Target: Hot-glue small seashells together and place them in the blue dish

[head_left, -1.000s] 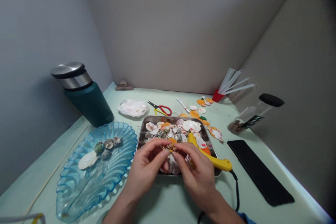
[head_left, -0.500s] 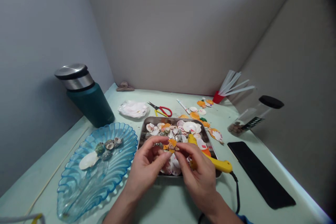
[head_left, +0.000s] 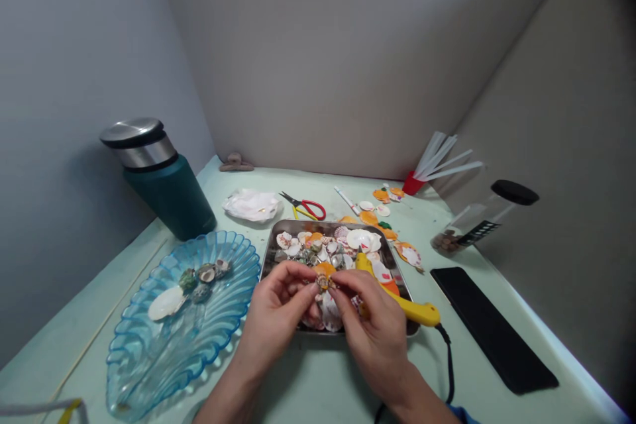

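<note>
Both my hands meet over the near half of a metal tray (head_left: 402, 278) filled with several seashells. My left hand (head_left: 278, 315) and my right hand (head_left: 372, 321) pinch the same small orange shell (head_left: 324, 271) from either side, fingertips closed on it, with a tiny brown shell pressed against its lower edge. A yellow glue gun (head_left: 407, 306) lies across the tray's right side, just beyond my right hand, its black cord running toward me.
A blue shell-shaped glass dish (head_left: 149, 351) holding a few shells sits at the left. Behind it stands a green thermos (head_left: 159, 179). Red-handled scissors (head_left: 305, 205), crumpled white tissue (head_left: 251, 204), loose shells, a red holder of white sticks (head_left: 437, 162), a jar (head_left: 484, 215) and a black phone (head_left: 491, 324) surround the tray.
The orange shell has been turned a little between my fingertips and sits slightly higher. Both hands stay over the tray.
</note>
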`<state>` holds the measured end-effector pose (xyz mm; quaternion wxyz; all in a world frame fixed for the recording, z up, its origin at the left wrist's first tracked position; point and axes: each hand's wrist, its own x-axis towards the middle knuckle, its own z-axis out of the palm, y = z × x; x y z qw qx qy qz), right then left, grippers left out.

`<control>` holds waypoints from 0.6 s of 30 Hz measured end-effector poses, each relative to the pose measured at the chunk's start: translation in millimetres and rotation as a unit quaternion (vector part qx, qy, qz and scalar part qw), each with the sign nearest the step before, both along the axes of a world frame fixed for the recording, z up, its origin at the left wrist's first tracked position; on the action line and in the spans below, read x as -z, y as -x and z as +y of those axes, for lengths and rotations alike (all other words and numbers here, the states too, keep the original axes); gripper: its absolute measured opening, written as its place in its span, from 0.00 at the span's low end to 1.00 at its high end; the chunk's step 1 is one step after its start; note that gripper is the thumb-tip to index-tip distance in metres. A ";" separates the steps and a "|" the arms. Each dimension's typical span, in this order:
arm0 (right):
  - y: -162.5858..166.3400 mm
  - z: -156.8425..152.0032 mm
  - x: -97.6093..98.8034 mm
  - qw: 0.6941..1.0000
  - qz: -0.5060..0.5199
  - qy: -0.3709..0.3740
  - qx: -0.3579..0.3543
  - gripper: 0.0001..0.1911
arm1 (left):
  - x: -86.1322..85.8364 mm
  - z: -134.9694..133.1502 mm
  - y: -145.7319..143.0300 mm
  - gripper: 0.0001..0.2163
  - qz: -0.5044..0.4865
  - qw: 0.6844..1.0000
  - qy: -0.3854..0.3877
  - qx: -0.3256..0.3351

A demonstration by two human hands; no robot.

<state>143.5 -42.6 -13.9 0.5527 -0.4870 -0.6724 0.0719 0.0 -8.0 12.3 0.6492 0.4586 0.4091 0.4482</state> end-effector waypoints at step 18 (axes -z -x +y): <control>-0.5 -0.2 0.8 1.000 0.005 0.012 0.012 0.11 | -0.3 0.9 1.7 0.14 0.006 1.000 0.002 0.025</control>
